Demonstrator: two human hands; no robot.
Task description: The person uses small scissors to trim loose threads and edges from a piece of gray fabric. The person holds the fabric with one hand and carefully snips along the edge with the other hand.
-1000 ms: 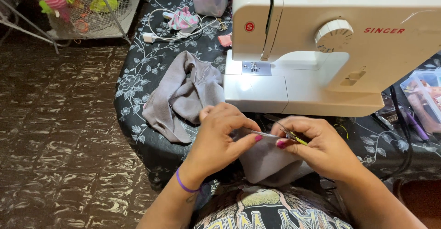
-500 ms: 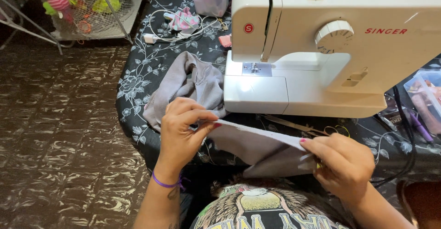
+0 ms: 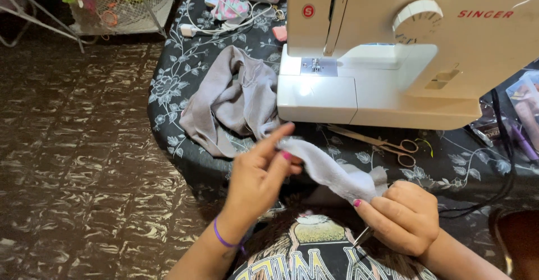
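Grey fabric [image 3: 325,170], soft, pale and rumpled, stretched taut between left hand [image 3: 259,174] pinching one end and right hand [image 3: 405,215] gripping the other, trailing onto floral tablecloth [image 3: 174,83] before white sewing machine [image 3: 393,49].

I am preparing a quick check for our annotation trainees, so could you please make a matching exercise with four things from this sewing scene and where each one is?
Things:
1. scissors
2. grey fabric strip
3. purple band
4. white sewing machine

Places:
A. around the wrist of the left hand
B. stretched between the left hand and the right hand
C. lying flat on the floral tablecloth, in front of the machine
D. standing on the table behind the hands

Pairs: 1-C, 2-B, 3-A, 4-D
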